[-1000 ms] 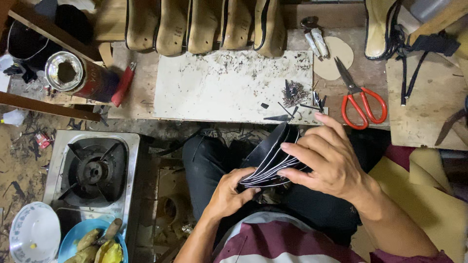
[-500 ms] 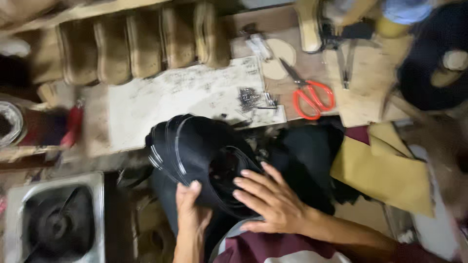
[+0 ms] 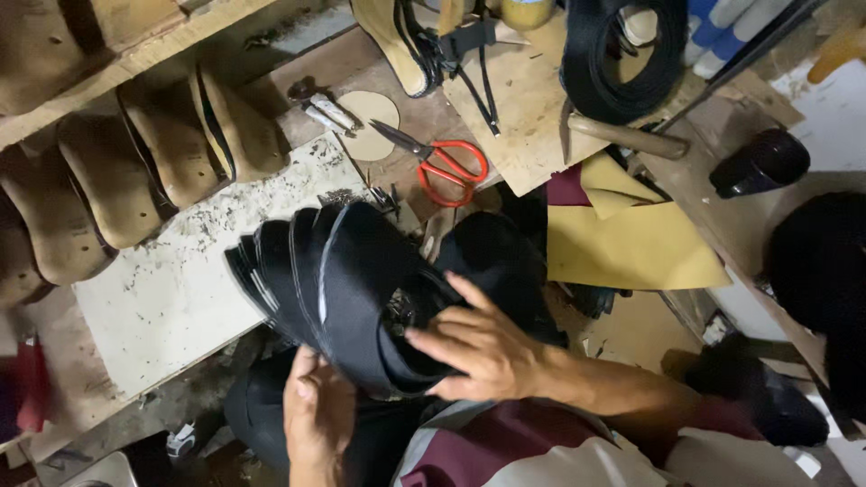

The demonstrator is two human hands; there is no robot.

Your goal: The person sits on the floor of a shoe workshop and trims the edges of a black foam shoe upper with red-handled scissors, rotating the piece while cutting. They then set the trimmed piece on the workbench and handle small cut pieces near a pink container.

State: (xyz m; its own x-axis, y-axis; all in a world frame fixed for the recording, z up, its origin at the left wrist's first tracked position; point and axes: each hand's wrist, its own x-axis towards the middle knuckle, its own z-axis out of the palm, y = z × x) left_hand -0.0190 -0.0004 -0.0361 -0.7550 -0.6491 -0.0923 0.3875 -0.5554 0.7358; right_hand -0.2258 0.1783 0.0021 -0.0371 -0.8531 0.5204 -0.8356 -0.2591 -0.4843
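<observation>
**Holding a fanned stack of black shoe pieces over my lap**

Looking down from my head, I see my two bare hands gripping a stack of black shoe pieces [image 3: 343,289], thin curved cut-outs with pale edges, fanned out like cards. The stack sits over my lap, just in front of the near edge of the tabletop [image 3: 162,307], tilted with its fanned ends pointing up and to the left.

My left hand [image 3: 317,415] is below the stack, closed around its lower edge, with the thumb lying up against the black material. My right hand [image 3: 478,347] comes in from the right, fingers spread and curled over the front face of the stack, pressing on it near an oval opening in the top piece. Both hands are holding the stack.

On the tabletop beyond, a scuffed white cutting slab is dotted with small dark scraps. Past it lie red-handled scissors [image 3: 446,164], half open, beside a round tan cut-out [image 3: 368,122]. A row of tan shoe lasts [image 3: 153,171] leans along the back on the left. To the right, sheets of yellow material [image 3: 631,243] lie overlapping, with a wooden-handled tool [image 3: 627,137] and a coil of black strap [image 3: 622,63] above them. My maroon and white shirt [image 3: 514,451] shows at the bottom edge.
</observation>
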